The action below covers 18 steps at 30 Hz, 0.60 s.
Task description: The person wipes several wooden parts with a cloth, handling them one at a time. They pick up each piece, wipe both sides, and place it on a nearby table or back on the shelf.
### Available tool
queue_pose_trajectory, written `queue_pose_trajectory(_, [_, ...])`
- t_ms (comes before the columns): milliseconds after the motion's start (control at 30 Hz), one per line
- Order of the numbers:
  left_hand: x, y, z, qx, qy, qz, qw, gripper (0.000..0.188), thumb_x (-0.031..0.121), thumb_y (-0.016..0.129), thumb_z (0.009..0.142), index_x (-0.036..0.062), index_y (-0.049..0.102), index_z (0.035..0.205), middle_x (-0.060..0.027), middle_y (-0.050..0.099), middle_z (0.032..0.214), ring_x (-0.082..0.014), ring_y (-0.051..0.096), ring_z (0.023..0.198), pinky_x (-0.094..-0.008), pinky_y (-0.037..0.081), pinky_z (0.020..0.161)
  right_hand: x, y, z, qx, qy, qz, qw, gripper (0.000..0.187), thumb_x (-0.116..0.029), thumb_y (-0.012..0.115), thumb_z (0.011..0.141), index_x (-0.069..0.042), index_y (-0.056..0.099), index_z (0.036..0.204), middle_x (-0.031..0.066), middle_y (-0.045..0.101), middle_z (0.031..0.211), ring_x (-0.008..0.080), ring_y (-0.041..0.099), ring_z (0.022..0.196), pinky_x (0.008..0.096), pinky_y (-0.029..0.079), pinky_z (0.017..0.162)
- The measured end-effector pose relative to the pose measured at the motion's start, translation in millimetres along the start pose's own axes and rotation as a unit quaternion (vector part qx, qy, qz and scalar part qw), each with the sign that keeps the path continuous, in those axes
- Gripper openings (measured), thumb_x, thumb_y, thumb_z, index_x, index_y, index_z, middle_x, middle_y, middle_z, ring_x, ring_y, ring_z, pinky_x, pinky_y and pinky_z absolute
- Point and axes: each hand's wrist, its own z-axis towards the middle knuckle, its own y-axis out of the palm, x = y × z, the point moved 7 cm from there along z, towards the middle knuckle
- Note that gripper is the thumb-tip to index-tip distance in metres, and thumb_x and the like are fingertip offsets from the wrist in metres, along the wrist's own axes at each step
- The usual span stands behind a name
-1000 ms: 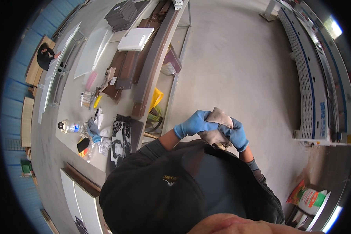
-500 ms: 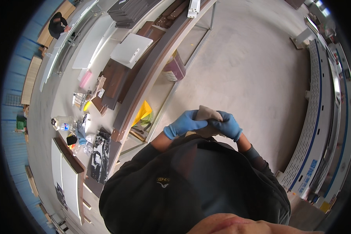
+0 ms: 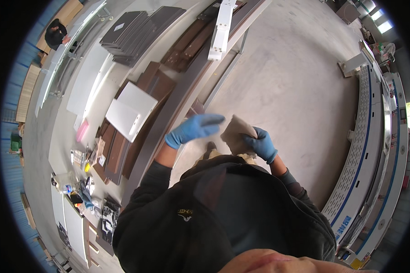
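My right hand (image 3: pixel 262 144), in a blue glove, grips a greyish-beige cloth (image 3: pixel 235 133) in front of my body. The cloth hangs folded, its upper corner pointing up. Also gloved in blue, my left hand (image 3: pixel 195 129) is off the cloth, a short gap to its left, with its fingers stretched out and slightly blurred. Nothing shows in it. It hovers near the edge of a long dark brown panel (image 3: pixel 175 106) on the workbench at my left.
White drilled strips (image 3: pixel 220 34) overhang the bench's far end. Stacked dark grey panels (image 3: pixel 134 32), a white panel (image 3: pixel 131 112) and brown boards (image 3: pixel 116 150) lie on the benches. A long machine (image 3: pixel 361 132) stands at right. Another person (image 3: pixel 55 34) works at far left.
My left hand has let go of the cloth and moved left and up, its fingers straightening. My right hand keeps the cloth. The view has shifted along the bench.
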Motion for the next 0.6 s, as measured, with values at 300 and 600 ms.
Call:
queue_pose_trajectory(300, [23, -237, 223, 0.289, -0.013, -0.007, 0.957, 0.064, 0.04, 0.073, 0.095, 0.0081, 0.056, 0.147, -0.0073, 0.061, 0.143, -0.0201, 0.056, 0.131, -0.0351, 0.043, 0.11, -32, -125, 183, 0.016, 0.004, 0.045, 0.999, 0.029, -0.017, 0.073, 0.096, 0.003, 0.07, 0.117, 0.0058, 0.074, 0.103, 0.0119, 0.068, 0.092, 0.0297, 0.058, 0.081])
queue_pose_trajectory(600, [-1, -362, 422, 0.291, -0.133, -0.095, 0.943, 0.085, 0.055, 0.07, 0.093, 0.0003, 0.046, 0.153, -0.0115, 0.051, 0.154, -0.0226, 0.043, 0.143, -0.0375, 0.032, 0.119, -78, -241, 424, -0.023, 0.042, 0.128, 0.991, 0.03, -0.018, 0.072, 0.096, 0.005, 0.069, 0.115, 0.008, 0.074, 0.104, 0.0137, 0.069, 0.088, 0.0299, 0.058, 0.081])
